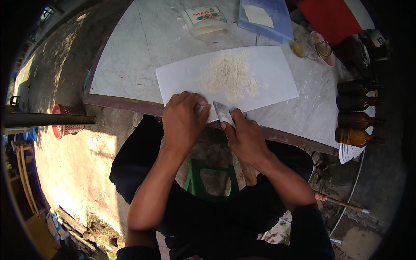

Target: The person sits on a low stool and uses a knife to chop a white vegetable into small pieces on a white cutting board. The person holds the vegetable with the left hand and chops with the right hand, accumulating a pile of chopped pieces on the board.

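Observation:
My right hand (245, 138) is closed around a knife (223, 113) with a metal blade and a wooden handle; the blade's tip points up and left over the near edge of a white board or sheet (185, 71). Close by on the left, my left hand (187, 118) rests at that edge with bent fingers, thumb and fingertips pinched together around something small and pale, mostly hidden. A loose heap of thin whitish slivers (227, 73) lies on the white surface beyond both hands.
Beyond the sheet lie a printed plastic packet (206, 19) and a blue plastic container (276, 24). Glass mugs (302, 47) stand at the upper right. Brown glass bottles (357, 120) lie along the table's right side. A red basket (66, 122) is on the ground at left.

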Available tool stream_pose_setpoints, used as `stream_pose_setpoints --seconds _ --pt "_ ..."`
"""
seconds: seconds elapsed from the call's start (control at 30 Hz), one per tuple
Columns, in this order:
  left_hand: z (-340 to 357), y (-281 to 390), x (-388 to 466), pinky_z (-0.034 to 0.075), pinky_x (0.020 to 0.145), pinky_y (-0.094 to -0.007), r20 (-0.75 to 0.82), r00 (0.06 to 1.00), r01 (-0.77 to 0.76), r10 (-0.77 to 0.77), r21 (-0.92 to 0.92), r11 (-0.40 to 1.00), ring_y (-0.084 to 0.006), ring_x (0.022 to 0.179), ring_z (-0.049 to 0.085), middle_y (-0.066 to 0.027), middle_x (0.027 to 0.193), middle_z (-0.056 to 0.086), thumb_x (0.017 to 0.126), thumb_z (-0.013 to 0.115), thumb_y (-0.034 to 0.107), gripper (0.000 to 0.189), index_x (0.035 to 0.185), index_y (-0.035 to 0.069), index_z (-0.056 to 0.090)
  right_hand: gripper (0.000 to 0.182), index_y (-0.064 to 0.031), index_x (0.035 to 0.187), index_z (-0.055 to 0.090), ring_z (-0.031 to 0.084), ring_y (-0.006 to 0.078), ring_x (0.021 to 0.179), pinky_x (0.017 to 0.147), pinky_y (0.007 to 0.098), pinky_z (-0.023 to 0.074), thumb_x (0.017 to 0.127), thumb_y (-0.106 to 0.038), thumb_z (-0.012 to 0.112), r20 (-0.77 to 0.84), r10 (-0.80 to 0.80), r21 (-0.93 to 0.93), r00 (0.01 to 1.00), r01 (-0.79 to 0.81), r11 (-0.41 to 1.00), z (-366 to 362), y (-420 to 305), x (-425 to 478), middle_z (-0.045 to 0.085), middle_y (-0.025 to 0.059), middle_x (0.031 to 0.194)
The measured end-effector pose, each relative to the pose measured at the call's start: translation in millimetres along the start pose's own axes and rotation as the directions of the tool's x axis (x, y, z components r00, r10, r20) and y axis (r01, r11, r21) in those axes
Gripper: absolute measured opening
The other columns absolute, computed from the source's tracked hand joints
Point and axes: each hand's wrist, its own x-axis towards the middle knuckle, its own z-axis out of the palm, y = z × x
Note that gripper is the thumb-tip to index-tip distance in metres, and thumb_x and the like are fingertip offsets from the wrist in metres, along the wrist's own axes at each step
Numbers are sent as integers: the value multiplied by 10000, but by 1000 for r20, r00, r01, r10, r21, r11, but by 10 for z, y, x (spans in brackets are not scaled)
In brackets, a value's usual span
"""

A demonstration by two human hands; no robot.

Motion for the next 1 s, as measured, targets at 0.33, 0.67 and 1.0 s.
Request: stream_pose_setpoints --seconds 0.33,0.67,1.0 --pt "21 -52 22 537 753 -416 1 998 -64 64 -2 998 -291 851 667 -84 878 702 873 832 125 108 948 60 790 239 22 1118 501 665 510 636 622 604 499 1063 -169 633 -4 -26 -126 1000 25 992 -23 -86 -3 639 249 638" --pt "26 21 70 552 732 -414 8 1000 20 -20 -6 1000 -290 779 690 -95 831 725 837 872 135 117 894 64 799 222 11 1151 461 704 508 684 640 614 534 1102 -198 516 45 31 -325 998 -15 945 33 -214 -10 689 281 704" --pt "-3 74 115 579 710 -392 63 989 132 -133 22 991 -260 744 748 -115 820 766 840 881 178 154 901 50 820 202 10 1133 461 702 532 694 673 637 537 1103 -188 488 49 39 -358 998 -19 934 19 -259 -13 701 295 730"
